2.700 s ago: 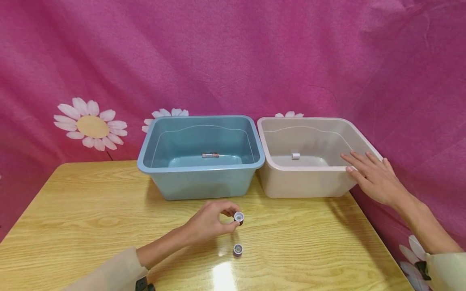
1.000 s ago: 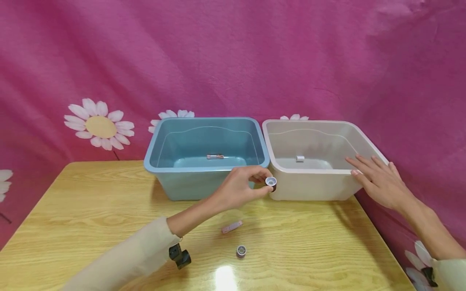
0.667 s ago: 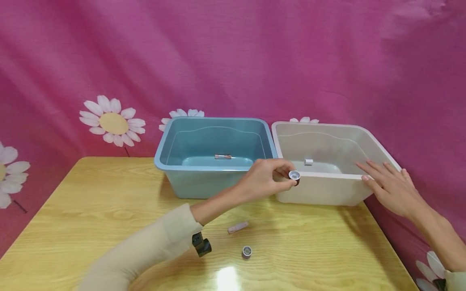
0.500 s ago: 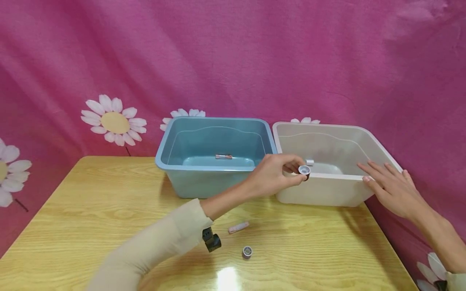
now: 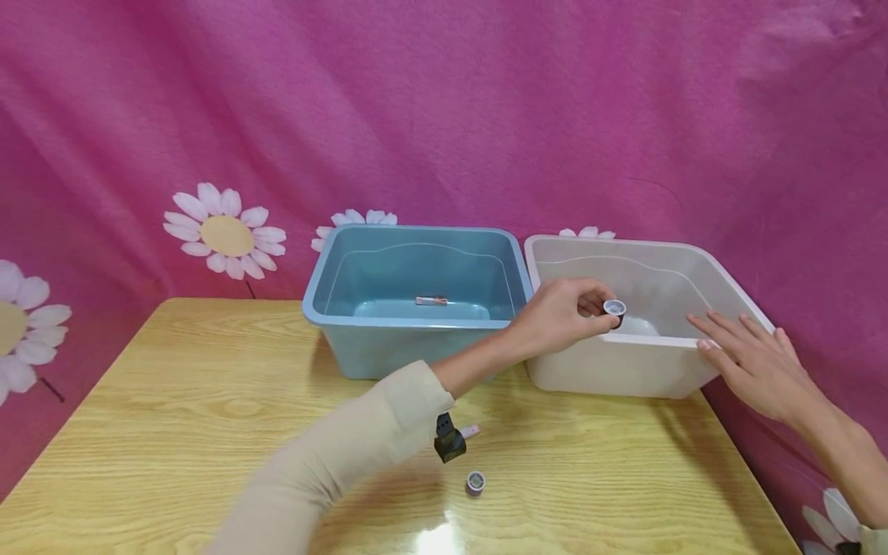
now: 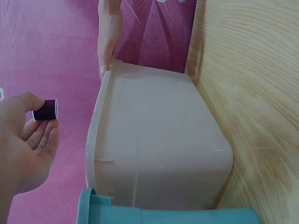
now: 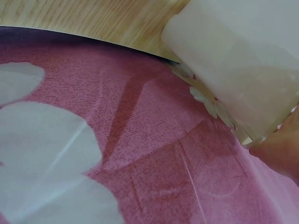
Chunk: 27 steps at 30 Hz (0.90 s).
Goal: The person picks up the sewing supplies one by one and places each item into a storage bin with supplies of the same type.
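My left hand pinches a small dark purple thread spool with white ends between thumb and fingers. In the head view the spool appears over the front rim of the beige bin; the left wrist view shows the dark thread from the side. Straight fingers of my right hand rest on that bin's right front rim. Another dark spool stands on the table. Beside the black wrist camera, a slim pinkish object is partly covered.
Left of the beige bin stands a blue bin, with a slim pink and white object on its floor. Both bins sit near the back of the wooden table, before a pink flowered cloth.
My left hand has lifted the spool off the table and carried it right to the beige bin. It now hides the white spool seen inside earlier. The right hand stays on the rim.
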### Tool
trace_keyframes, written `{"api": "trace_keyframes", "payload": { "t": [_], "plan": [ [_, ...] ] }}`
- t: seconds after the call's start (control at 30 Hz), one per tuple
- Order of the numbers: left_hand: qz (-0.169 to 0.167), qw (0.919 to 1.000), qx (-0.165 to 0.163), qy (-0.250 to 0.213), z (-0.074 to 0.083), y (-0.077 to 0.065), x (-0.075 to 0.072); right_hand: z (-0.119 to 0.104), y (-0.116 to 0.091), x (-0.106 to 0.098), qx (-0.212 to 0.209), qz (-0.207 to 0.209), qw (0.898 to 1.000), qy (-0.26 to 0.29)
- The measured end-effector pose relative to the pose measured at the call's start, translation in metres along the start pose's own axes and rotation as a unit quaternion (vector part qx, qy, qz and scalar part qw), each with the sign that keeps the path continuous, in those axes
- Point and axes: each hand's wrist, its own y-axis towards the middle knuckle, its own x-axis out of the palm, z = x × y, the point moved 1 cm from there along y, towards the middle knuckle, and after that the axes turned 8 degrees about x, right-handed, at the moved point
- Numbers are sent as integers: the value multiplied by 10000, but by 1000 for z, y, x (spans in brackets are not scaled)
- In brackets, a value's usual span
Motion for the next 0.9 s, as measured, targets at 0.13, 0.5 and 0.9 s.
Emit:
{"api": "trace_keyframes", "payload": {
  "t": [0.13,0.5,0.9],
  "plan": [
    [-55,9999,-93,129,-3,9,6,2,-2,0,28,-22,10000,-25],
    [-98,9989,-217,415,-17,25,11,-2,0,-1,39,-67,9999,102],
    [-48,9975,-319,627,-27,44,20,0,-1,-2,120,-17,9999,40]
  ]
}}
